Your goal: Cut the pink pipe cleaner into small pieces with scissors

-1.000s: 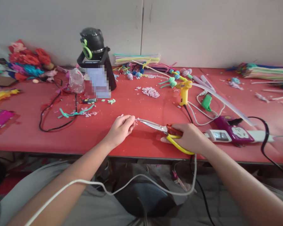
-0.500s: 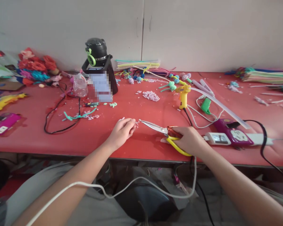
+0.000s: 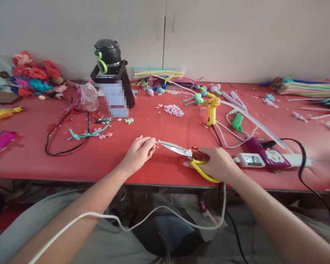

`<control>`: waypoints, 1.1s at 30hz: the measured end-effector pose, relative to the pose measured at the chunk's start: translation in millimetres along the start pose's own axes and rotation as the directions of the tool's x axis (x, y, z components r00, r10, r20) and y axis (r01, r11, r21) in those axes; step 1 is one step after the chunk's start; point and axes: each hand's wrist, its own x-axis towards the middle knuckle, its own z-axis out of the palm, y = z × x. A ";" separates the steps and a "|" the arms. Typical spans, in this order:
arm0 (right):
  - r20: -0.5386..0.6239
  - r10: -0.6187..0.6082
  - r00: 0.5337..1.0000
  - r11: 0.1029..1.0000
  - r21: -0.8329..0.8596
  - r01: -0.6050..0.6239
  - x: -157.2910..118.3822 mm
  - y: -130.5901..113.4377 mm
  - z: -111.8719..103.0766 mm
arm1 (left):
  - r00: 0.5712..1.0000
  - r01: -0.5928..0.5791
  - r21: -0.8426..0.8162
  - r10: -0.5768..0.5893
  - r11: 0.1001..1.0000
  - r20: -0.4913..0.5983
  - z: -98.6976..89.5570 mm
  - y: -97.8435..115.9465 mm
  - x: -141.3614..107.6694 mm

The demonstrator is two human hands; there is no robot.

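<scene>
My left hand (image 3: 139, 154) is closed in a pinch on a thin pale pink chenille stem (image 3: 157, 142), most of it hidden by the fingers. My right hand (image 3: 218, 163) grips scissors (image 3: 174, 147) with yellow and orange handles, its fingers through the loops. The blades point left, close together, and their tips meet the short end of stem at my left fingertips. Behind the hands lies a small pile of cut pale pink pieces (image 3: 173, 110) on the red table (image 3: 154, 126).
A yellow glue gun (image 3: 212, 112) stands right of the pile, near a purple power strip (image 3: 275, 157). A phone (image 3: 114, 97) leans on a black bottle (image 3: 128, 88). Bundles of chenille stems (image 3: 305, 88) lie at the back. A white cable (image 3: 165, 209) hangs across my lap.
The scissor tips have come up to the stem end at my left fingertips, and the blades look closed around it. The whole view has shifted slightly.
</scene>
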 end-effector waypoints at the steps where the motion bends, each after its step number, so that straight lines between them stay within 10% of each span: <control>1: -0.002 0.000 1.000 1.000 -0.003 0.000 0.3 0.3 0.4 | 1.000 0.000 -0.003 0.000 1.000 -0.001 0.0 -0.2 0.0; 23: 0.006 0.027 1.000 1.000 0.007 -0.027 3.9 -1.0 0.0 | 0.998 0.050 0.025 -0.051 0.998 0.035 -6.9 2.5 -0.7; 33: 0.025 0.021 0.999 1.000 -0.013 -0.021 2.8 -3.6 -1.3 | 0.997 0.045 0.697 0.017 0.716 -0.081 -65.1 18.7 0.7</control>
